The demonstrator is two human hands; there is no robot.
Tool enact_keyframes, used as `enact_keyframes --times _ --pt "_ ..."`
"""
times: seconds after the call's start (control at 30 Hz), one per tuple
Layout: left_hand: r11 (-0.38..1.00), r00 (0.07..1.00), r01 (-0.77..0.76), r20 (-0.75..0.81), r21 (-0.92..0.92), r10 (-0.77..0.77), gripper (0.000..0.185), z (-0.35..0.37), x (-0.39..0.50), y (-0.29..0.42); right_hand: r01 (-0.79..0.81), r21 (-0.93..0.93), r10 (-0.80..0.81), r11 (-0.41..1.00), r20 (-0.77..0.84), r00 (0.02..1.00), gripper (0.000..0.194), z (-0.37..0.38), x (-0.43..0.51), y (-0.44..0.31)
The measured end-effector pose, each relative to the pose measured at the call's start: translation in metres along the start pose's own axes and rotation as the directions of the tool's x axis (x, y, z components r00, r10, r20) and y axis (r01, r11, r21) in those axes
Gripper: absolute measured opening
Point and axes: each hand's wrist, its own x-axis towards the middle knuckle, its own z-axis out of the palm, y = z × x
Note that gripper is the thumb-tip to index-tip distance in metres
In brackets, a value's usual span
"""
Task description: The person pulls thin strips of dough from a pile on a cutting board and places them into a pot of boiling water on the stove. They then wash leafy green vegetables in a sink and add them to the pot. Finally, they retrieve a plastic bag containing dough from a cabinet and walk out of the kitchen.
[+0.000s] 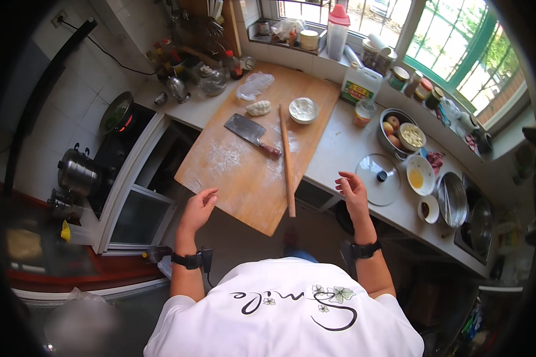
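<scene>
My left hand [198, 209] hovers near the lower left edge of a wooden board [245, 192], holding nothing, fingers loosely curved. To the board's right, my right hand [353, 193] is held in the air beside a glass lid [370, 187], also with nothing in it. On the floured board lie a cleaver [244, 128] with a dark blade and a long wooden rolling pin [287, 165], whose near end overhangs the edge. Farther back are a lump of dough [258, 108], a bowl of white flour [303, 110] and a crumpled clear plastic bag [255, 86].
Right counter: a metal pot [384, 143] holding fruit and a small bowl, a bowl of yellow liquid [420, 175], a metal basin [452, 201] and a white jug [362, 82]. Left: a wok [117, 113] and a steel pot [78, 172] at the stove.
</scene>
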Motion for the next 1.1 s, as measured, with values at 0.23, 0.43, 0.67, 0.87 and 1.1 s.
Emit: enact_keyframes --times 0.23,0.43,0.67,0.87,1.1 --pt "0.994 0.996 0.014 0.090 0.108 -0.023 0.033 -0.035 0.126 0.014 0.110 -0.183 -0.065 0.977 0.235 0.970 0.026 0.087 0.143 0.006" --pt "0.998 0.979 0.051 0.194 0.033 -0.056 0.035 -0.041 0.222 0.003 0.273 -0.394 -0.109 0.877 0.391 0.914 0.032 0.172 0.242 0.009" --pt "0.940 0.921 0.302 0.304 -0.161 -0.244 0.047 -0.031 0.349 -0.051 0.410 -0.600 -0.121 0.687 0.462 0.878 0.038 0.244 0.313 0.039" --pt "0.926 0.965 0.260 0.050 -0.274 -0.256 0.066 0.020 0.456 -0.094 0.386 -0.831 -0.025 0.400 0.412 0.911 0.052 0.285 0.349 0.070" --pt "0.913 0.922 0.341 -0.108 -0.226 -0.371 0.068 0.067 0.555 -0.139 0.258 -0.955 0.025 0.149 0.264 0.964 0.039 0.305 0.365 0.082"
